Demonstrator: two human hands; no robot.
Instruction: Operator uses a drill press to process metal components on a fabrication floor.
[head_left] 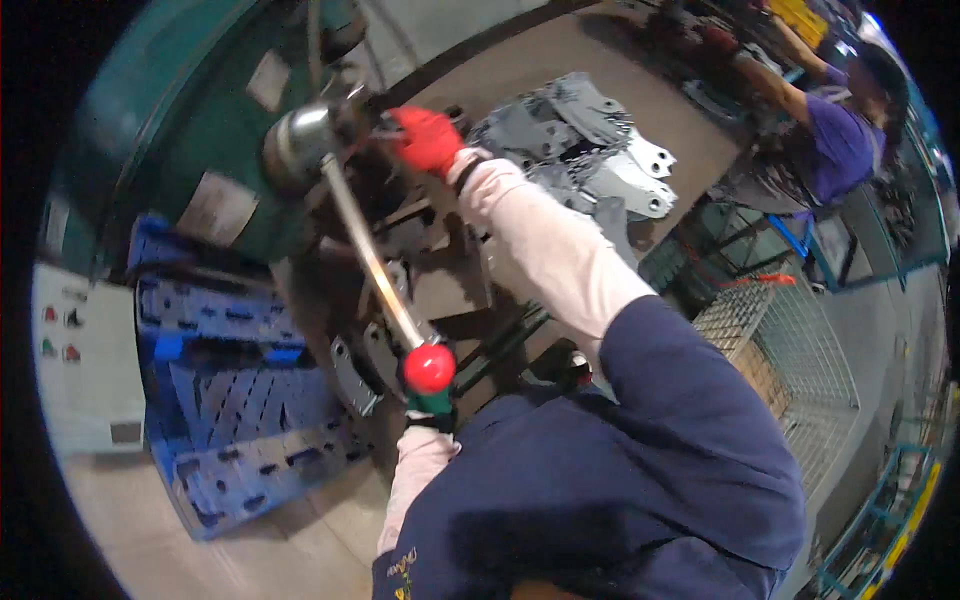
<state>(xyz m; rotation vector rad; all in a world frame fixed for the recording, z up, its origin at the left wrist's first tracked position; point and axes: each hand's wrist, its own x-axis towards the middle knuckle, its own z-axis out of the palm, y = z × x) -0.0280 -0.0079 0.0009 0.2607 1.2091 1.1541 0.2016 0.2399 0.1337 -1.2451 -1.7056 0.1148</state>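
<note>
My right hand [428,142], in a red glove, is raised at the far side beside the metal head [303,143] of a lever machine. Its fingers look closed around something dark and small, too blurred to name. A long steel lever [372,255] slants from that head toward me and ends in a red ball knob [430,368]. My left hand [430,402], in a green glove, sits just behind the knob, which hides most of its fingers. Grey metal plates [352,378] with curved edges lie just left of it.
A pile of grey metal brackets [575,140] covers the brown worktable [490,75]. Blue slotted racks [240,390] stand at the left, beside a pale control box [88,350]. A wire basket [790,360] is at the right. Another person [845,145] in purple works at the far right.
</note>
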